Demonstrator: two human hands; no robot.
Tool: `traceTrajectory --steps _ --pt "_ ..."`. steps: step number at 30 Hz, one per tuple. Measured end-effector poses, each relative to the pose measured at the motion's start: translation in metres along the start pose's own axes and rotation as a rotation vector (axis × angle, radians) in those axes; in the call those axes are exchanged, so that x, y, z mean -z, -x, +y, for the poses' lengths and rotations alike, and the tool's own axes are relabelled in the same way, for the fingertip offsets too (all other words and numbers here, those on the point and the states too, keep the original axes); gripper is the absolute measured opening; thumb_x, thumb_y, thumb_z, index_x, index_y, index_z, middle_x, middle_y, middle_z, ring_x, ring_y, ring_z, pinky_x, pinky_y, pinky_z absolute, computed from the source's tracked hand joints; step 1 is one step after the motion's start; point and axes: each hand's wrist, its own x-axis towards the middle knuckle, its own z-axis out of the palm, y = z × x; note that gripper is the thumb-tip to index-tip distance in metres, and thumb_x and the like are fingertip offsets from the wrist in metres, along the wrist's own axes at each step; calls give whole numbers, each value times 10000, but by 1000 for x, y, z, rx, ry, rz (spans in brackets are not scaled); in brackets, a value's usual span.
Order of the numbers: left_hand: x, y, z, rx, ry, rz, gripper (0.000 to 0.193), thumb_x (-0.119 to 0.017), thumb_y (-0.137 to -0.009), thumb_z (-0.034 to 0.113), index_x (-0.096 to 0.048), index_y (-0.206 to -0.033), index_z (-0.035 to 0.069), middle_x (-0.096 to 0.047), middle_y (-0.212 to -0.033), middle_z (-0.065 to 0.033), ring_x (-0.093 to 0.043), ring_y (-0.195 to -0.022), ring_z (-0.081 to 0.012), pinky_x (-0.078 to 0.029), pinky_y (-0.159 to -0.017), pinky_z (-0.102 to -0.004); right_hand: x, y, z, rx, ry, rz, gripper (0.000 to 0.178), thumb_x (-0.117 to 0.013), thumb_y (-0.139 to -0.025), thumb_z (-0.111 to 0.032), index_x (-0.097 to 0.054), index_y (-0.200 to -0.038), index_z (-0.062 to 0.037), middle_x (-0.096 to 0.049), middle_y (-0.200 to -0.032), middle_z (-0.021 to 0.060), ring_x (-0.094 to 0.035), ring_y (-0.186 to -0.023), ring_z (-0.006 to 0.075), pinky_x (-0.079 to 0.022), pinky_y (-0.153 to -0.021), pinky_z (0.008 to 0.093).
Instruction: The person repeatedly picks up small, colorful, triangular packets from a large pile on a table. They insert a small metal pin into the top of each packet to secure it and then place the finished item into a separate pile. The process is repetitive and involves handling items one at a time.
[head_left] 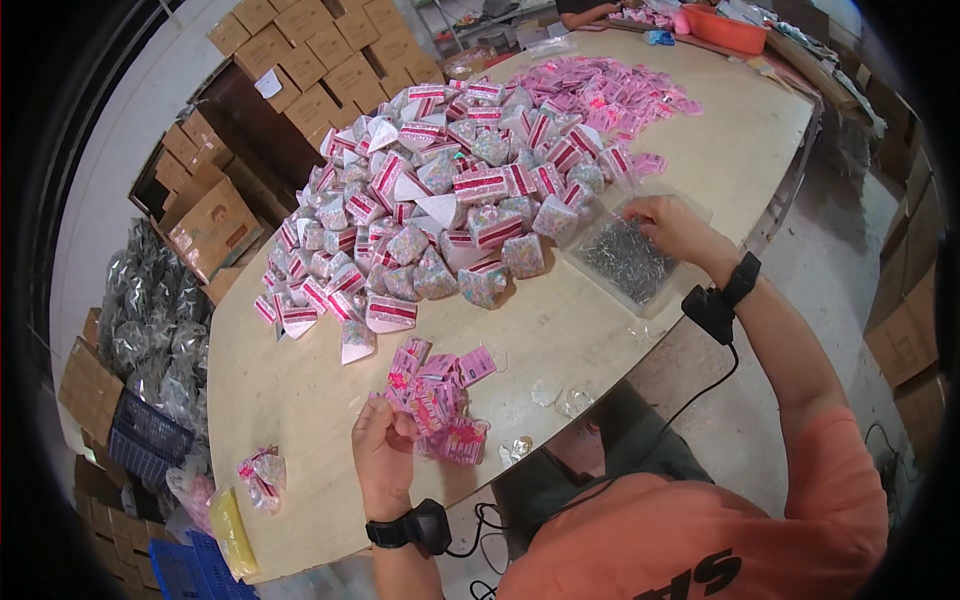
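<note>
My left hand is closed, thumb and fingers pinched at the edge of a pink printed card. Beside it lies a small heap of similar pink cards. My right hand dips over a clear plastic tray full of small thin metal pieces. Its fingers curl together at the tray's far side; whatever is between them is too small to make out. Just left of the tray rises a large pile of clear packets with pink-and-white labels and pale, multicoloured contents.
More pink cards spread at the table's far side, near an orange basin and another person's arm. A yellow packet lies at the near left edge. Cardboard boxes and blue crates stand beyond the table.
</note>
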Motion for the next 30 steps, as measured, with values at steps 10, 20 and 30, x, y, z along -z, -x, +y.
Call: traceTrajectory --steps 10,20,30 --pt "-1 1 -5 28 25 -27 120 -515 -906 147 -516 -836 49 -519 -641 -34 -508 -606 -131 -419 -581 -251 -10 -2 13 -15 189 -85 86 -554 -742 -81 -571 -787 -9 -589 -724 198 -578 -732 376 -443 -652 450" --pt "-14 3 -8 44 -63 -8 171 -471 -930 183 -491 -808 66 -494 -628 -21 -502 -588 -129 -415 -551 -250 0 2 -3 -216 -146 -97 45 -512 -759 -29 -525 -776 11 -562 -605 144 -585 -510 253 -454 -494 363" --pt "-25 5 -14 89 -34 -69 142 -504 -907 162 -523 -835 41 -572 -668 -76 -547 -605 -157 -446 -576 -269 0 7 -45 -379 -819 -284 94 -506 -852 -95 -565 -830 -26 -598 -627 54 -581 -486 109 -448 -429 215"
